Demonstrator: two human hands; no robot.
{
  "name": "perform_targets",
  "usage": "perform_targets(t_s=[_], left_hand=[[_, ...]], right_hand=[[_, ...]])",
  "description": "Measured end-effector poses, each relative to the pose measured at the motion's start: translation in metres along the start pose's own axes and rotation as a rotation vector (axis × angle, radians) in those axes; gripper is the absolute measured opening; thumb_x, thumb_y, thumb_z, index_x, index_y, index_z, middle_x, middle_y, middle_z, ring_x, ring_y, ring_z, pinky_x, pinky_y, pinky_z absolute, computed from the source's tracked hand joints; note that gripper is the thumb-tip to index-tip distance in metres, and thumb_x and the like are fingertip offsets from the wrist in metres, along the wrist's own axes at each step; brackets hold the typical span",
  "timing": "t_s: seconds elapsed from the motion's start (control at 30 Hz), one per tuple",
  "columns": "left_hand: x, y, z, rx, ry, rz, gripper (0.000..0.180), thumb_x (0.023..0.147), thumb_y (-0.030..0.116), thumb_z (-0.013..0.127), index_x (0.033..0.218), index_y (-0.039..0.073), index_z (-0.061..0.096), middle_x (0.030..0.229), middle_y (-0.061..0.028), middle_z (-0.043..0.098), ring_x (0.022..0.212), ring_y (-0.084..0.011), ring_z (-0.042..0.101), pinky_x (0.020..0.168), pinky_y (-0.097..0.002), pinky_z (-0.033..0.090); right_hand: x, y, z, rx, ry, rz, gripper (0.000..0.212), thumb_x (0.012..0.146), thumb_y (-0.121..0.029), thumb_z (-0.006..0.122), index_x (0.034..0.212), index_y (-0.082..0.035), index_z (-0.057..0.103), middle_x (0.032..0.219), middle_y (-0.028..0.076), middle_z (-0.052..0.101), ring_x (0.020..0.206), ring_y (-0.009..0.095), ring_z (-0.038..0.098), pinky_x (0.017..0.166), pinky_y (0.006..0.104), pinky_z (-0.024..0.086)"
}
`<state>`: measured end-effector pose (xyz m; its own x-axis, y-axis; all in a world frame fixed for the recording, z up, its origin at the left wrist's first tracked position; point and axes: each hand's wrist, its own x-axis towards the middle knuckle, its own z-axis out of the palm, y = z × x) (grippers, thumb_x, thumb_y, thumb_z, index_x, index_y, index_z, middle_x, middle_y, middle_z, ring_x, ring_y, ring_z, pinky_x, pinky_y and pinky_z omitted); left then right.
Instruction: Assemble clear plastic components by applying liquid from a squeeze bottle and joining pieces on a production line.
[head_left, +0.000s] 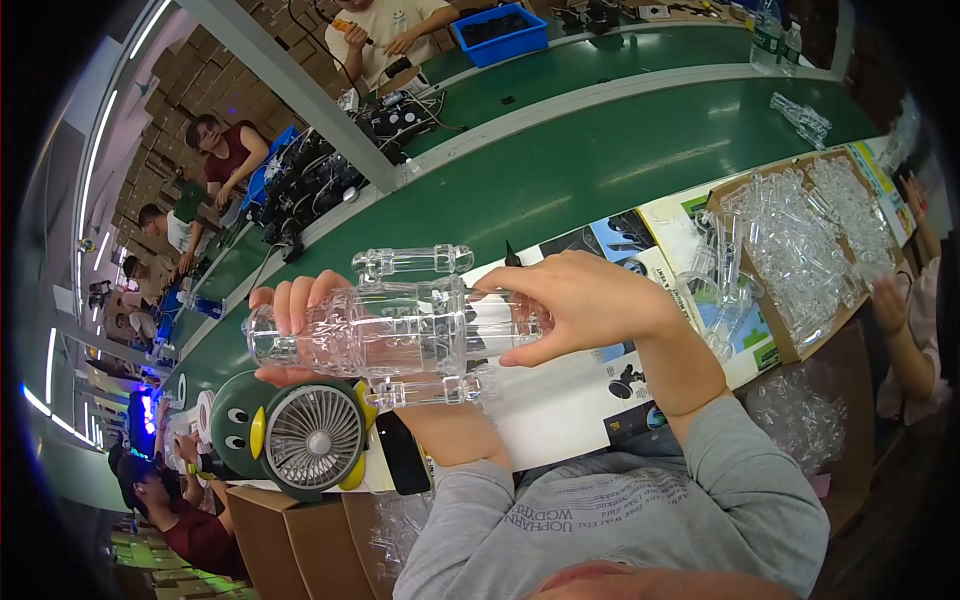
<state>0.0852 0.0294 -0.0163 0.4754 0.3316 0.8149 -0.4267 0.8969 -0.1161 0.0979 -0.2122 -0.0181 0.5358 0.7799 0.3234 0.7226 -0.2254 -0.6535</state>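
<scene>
A clear plastic assembly (415,325) lies sideways between my hands above the bench. It has a wide ribbed cylinder and a slimmer tube along each of its two long sides. My left hand (305,310) wraps round the wide end, partly seen through the transparent wall. At the narrow end, my right hand (595,300) closes thumb and fingers on the piece. Some fingertips are hidden or blurred by the clear plastic. Behind the assembly, a black pointed tip (511,256) sticks up; the rest of it is hidden.
A green cartoon-faced fan (315,440) and a black phone-like slab (402,455) are at the left. Right stands a carton of clear plastic parts (795,255), near loose clear pieces (722,285). Beyond runs the green belt (560,165). Other people work left, across and right.
</scene>
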Motion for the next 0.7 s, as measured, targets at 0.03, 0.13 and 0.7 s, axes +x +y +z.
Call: perform_targets(t_s=[0.03,0.13,0.7], left_hand=[[0.001,-0.001,0.000,0.006,0.018,0.013,0.062,0.071,0.037,0.072,0.113,0.002,0.043,0.077,-0.0027,0.050,0.074,-0.0131,0.052,0.074,-0.0303,0.039],[0.001,-0.003,0.001,0.012,0.037,0.026,0.063,0.070,0.041,0.072,0.114,0.005,0.043,0.076,-0.0010,0.050,0.071,-0.0119,0.051,0.072,-0.0287,0.039],[-0.014,0.014,0.052,0.381,0.021,0.135,0.072,0.071,0.041,0.071,0.120,0.001,0.038,0.094,-0.0086,0.050,0.096,-0.0208,0.050,0.093,-0.0409,0.035]], right_hand=[[0.000,0.000,-0.001,0.020,-0.013,0.000,0.062,0.066,-0.040,0.071,0.112,-0.002,0.052,0.069,0.013,0.059,0.066,0.027,0.060,0.058,0.0334,0.045],[0.001,0.003,0.000,0.033,0.001,-0.015,0.062,0.065,-0.039,0.071,0.112,-0.003,0.052,0.069,0.012,0.059,0.065,0.026,0.060,0.058,0.0331,0.045],[0.001,-0.016,0.017,-0.154,0.211,-0.120,0.056,0.060,-0.022,0.076,0.108,-0.008,0.051,0.087,0.005,0.058,0.077,0.022,0.060,0.061,0.0326,0.046]])
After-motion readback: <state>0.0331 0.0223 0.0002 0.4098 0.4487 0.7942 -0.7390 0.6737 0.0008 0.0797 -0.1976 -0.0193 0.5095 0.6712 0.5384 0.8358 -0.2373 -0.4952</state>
